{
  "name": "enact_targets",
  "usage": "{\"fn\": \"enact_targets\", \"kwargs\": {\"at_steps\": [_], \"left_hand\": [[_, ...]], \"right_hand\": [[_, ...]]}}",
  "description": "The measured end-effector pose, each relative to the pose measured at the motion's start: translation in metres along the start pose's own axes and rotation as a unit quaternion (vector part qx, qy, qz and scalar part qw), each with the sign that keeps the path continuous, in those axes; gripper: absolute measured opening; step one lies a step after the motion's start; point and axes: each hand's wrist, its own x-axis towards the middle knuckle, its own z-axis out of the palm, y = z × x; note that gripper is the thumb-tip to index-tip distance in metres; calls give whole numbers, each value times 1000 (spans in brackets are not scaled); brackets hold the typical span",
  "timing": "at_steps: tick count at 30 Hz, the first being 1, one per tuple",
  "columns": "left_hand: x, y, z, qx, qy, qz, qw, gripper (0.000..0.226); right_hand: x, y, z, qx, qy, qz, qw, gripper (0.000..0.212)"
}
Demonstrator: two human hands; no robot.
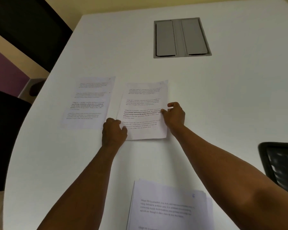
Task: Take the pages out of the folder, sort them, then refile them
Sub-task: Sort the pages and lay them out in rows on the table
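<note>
A printed page point(144, 100) lies on the white table point(223, 100) in the middle of the view. My left hand point(114, 131) pinches its lower left edge with curled fingers. My right hand point(175, 113) pinches its right edge, thumb on the paper. Another printed page point(88, 102) lies flat to the left, apart from both hands. A stack of pages point(170, 208) sits close to me at the bottom edge of the view. No folder is in sight.
A grey cable hatch point(181, 37) is set into the table at the back. Black chairs stand at the left point(5, 130), at the far left corner point(32, 27) and at the right point(281, 165). The table's curved edge runs down the left side.
</note>
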Motion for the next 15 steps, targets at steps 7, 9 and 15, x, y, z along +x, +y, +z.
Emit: {"fn": "enact_targets", "kwargs": {"at_steps": [7,9,15], "left_hand": [[13,-31,26,198,55,95,974,52],[18,-36,29,203,64,94,973,54],[36,-40,30,208,65,85,972,56]], "right_hand": [[-2,23,27,-215,-14,-234,948,59],[-6,32,32,-297,-70,-294,906,61],[0,42,41,-404,-128,-294,857,70]]}}
